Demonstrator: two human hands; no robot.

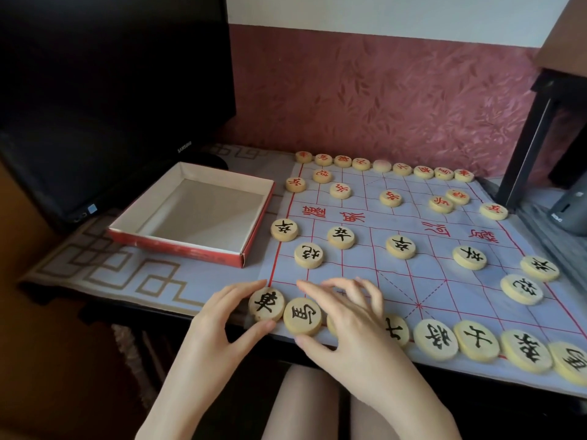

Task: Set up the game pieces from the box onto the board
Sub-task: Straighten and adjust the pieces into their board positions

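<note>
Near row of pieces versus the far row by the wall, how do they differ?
The near row carries black characters; the far row carries red ones. The near row has both hands at its left end: the left hand pinches the corner piece, the right hand curls over the third piece; the far row has no hand on it. Both are pale round discs lined along a board edge.

Dim, soft daylight; wide-angle edge distortion.
</note>
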